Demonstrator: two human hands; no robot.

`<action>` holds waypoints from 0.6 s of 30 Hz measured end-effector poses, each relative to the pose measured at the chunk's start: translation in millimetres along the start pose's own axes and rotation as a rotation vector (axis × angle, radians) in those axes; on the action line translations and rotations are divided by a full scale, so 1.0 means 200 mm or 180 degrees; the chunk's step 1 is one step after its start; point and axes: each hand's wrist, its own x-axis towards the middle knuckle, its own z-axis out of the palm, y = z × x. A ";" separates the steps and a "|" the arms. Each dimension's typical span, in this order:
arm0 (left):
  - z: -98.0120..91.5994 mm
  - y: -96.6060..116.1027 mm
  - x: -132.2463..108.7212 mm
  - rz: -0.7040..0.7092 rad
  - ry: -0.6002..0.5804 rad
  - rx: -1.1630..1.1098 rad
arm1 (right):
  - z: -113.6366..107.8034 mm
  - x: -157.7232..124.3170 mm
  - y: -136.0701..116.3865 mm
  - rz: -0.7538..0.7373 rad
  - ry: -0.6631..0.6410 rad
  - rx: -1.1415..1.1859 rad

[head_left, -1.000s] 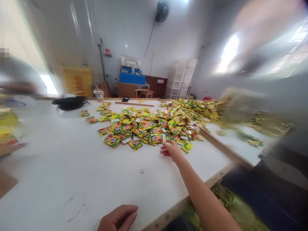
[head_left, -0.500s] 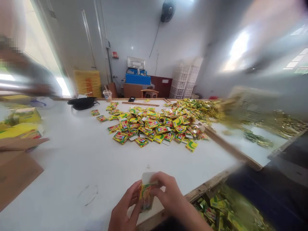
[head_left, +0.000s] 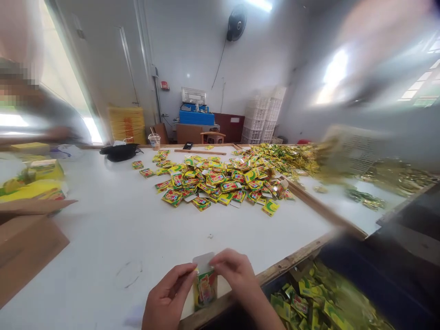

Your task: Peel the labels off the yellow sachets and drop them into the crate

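A small green and yellow crayon-style box [head_left: 205,289] stands upright at the table's near edge, its white top flap [head_left: 203,260] raised. On its left side, my left hand [head_left: 171,293] pinches the upper corner between thumb and forefinger. My right hand [head_left: 237,272] pinches the opposite upper corner beside the flap. The box's printed front faces me, and its contents cannot be made out. Farther back on the white table lies a heap of similar small boxes [head_left: 216,178], several with white flaps sticking out.
A cardboard carton [head_left: 30,256] sits at the left, near yellow boxes. Below the right table edge is a bin of small boxes [head_left: 309,302]. A wooden strip [head_left: 319,211] divides off shiny packets [head_left: 288,156]. A black bag [head_left: 120,152] and a cup [head_left: 154,140] stand farther back; a person is at far left.
My hands have moved from around the box to its upper corners, so its printed front shows more. The camera view has shifted slightly.
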 end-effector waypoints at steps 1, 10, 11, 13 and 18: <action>0.00 0.00 0.00 -0.0054 0.0055 -0.0134 | 0.01 0.00 0.00 0.0039 0.0092 0.0144; -0.01 0.01 0.01 -0.0010 0.0190 0.0127 | 0.03 0.02 -0.08 0.0137 0.0081 -0.0248; 0.00 0.02 0.01 0.0007 0.0204 0.0122 | 0.03 0.03 -0.08 0.0257 0.0110 -0.0213; 0.02 0.03 0.02 -0.0056 0.0234 0.0009 | 0.04 0.04 -0.08 0.0442 0.0194 -0.0188; 0.03 0.04 0.06 -0.0323 -0.0063 -0.0190 | 0.03 0.05 -0.07 0.0347 0.0244 -0.0448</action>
